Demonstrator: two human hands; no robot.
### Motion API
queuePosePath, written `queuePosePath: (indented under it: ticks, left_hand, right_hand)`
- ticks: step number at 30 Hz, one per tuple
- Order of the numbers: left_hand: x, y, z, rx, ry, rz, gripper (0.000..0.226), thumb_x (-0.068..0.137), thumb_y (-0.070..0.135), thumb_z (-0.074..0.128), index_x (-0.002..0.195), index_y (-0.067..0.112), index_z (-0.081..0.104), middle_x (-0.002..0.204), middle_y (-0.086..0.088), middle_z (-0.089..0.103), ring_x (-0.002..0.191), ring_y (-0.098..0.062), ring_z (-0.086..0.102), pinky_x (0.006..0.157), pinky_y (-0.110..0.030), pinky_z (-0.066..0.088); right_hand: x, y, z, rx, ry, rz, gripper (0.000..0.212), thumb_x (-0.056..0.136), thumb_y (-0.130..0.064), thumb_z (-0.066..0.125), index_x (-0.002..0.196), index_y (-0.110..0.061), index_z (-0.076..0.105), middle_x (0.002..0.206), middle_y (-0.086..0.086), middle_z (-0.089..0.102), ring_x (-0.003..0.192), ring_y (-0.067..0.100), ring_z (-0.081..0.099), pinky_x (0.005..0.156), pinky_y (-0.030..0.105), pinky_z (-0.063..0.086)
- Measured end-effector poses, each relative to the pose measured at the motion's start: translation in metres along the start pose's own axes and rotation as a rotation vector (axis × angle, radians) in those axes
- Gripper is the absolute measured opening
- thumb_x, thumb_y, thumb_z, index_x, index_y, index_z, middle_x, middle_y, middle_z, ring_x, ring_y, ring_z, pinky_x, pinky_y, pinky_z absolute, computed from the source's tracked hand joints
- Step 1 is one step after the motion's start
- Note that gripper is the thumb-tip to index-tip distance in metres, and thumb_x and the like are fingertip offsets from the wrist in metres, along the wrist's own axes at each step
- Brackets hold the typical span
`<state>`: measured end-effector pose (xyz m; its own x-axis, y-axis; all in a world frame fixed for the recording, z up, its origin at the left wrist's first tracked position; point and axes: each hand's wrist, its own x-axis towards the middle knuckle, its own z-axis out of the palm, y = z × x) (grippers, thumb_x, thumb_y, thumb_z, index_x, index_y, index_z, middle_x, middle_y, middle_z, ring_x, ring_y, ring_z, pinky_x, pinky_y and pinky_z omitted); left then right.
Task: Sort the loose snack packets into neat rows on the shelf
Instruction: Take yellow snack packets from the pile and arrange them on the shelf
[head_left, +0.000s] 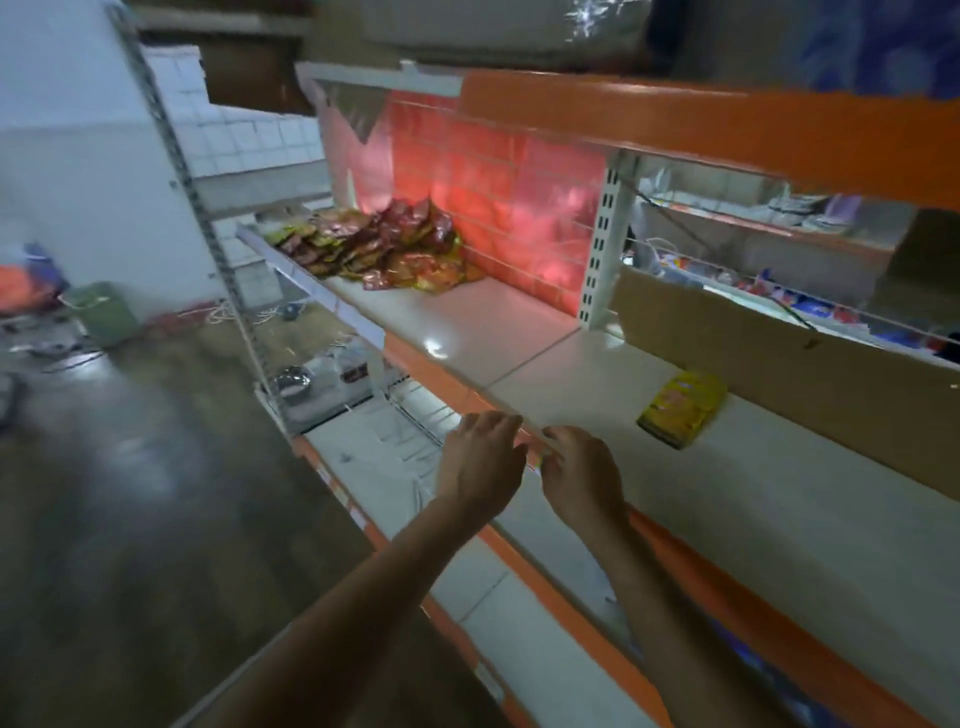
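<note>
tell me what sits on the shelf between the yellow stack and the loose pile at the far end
Nothing: in the head view, the shelf is bare between the yellow stack and the loose pile.

Both forearms reach forward, left hand and right hand close together, fingers curled.

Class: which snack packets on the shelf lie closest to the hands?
The small yellow stack by the cardboard strip; the red-and-green heap lies far off at the shelf's end.
</note>
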<state>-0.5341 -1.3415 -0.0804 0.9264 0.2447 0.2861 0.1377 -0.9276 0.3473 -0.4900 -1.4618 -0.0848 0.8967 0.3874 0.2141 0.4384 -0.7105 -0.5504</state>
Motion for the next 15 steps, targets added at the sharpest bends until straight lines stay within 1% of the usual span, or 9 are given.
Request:
queuePosePath:
  ticks: [2,5,9,15]
  left_hand:
    - [0.016,-0.029,-0.003,0.021,0.009,-0.033,0.035,0.097,0.031,0.047,0.13,0.02,0.053,0.134,-0.002,0.056,0.122,-0.026,0.049,0.097,-0.037,0.042]
    - [0.054,-0.073,-0.006,0.056,0.003,-0.078,0.035,0.097,0.032,0.047,0.129,0.02,0.053,0.133,-0.001,0.056,0.121,-0.027,0.049,0.096,-0.037,0.044]
    - [0.114,-0.126,-0.013,0.101,-0.014,-0.126,0.041,0.096,0.033,0.048,0.135,0.02,0.048,0.136,-0.002,0.053,0.124,-0.027,0.045,0.098,-0.038,0.042]
    - [0.197,-0.185,-0.02,0.16,-0.032,-0.182,0.049,0.095,0.034,0.05,0.141,0.02,0.039,0.143,-0.004,0.045,0.129,-0.028,0.041,0.1,-0.042,0.041]
  right_hand:
    - [0.026,-0.019,0.02,0.013,-0.016,-0.024,0.029,0.089,-0.013,0.058,0.118,-0.008,0.064,0.116,0.01,0.066,0.11,0.029,0.058,0.091,0.032,0.044]
    - [0.074,-0.044,0.05,0.039,-0.037,-0.055,0.032,0.092,-0.018,0.057,0.122,-0.009,0.062,0.122,0.008,0.064,0.114,0.027,0.056,0.093,0.029,0.041]
    - [0.141,-0.072,0.084,0.059,-0.064,-0.06,0.037,0.091,-0.018,0.056,0.127,-0.01,0.057,0.129,0.007,0.059,0.121,0.023,0.051,0.1,0.028,0.038]
    - [0.236,-0.093,0.122,0.025,-0.098,-0.084,0.04,0.092,-0.017,0.053,0.132,-0.013,0.053,0.136,0.004,0.055,0.125,0.02,0.048,0.105,0.027,0.035]
